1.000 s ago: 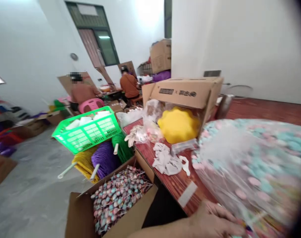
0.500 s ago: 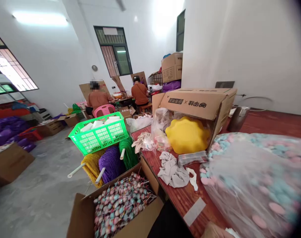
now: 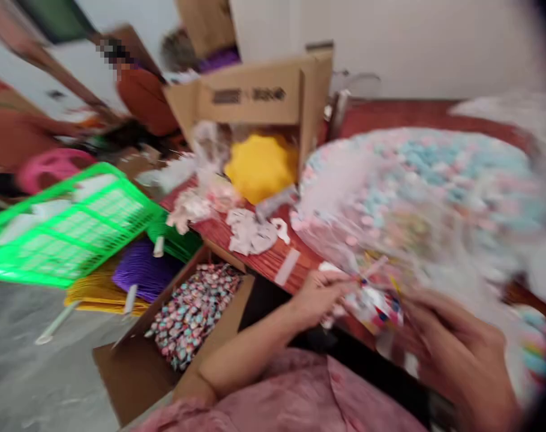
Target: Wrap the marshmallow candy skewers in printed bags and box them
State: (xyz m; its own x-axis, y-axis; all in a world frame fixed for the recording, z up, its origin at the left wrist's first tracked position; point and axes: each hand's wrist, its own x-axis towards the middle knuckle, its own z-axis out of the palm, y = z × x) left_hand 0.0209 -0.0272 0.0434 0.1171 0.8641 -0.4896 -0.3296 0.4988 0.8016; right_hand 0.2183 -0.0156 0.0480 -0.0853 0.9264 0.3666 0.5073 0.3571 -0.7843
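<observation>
A small shiny wrapper piece (image 3: 377, 305), white with red and blue patches, is between the two hands at the near edge of the red wood-grain tabletop (image 3: 269, 258). Its long axis seems to slant from beside the left fingers down toward the right hand; blur hides which end is its front. The left hand (image 3: 315, 298) has its fingers drawn narrow against the piece's near-left side, and the right hand (image 3: 468, 348) has bent fingers beside its other end; whether either grip is closed on it cannot be told. Half a second ago only part of one hand showed at the bottom edge; now both are in view, and the windows have mostly left the picture as the view swung. Beyond the hands lies a clear plastic bag (image 3: 453, 159) full of pink and pale-blue pieces. Farther off, a cardboard box (image 3: 250, 99) bears a line of dark print, too smeared to read, above a yellow scalloped object (image 3: 260, 168). Left of the tabletop, an open carton (image 3: 133, 378) holds many lollipops (image 3: 194, 312), near a bright green basket (image 3: 88, 231).
</observation>
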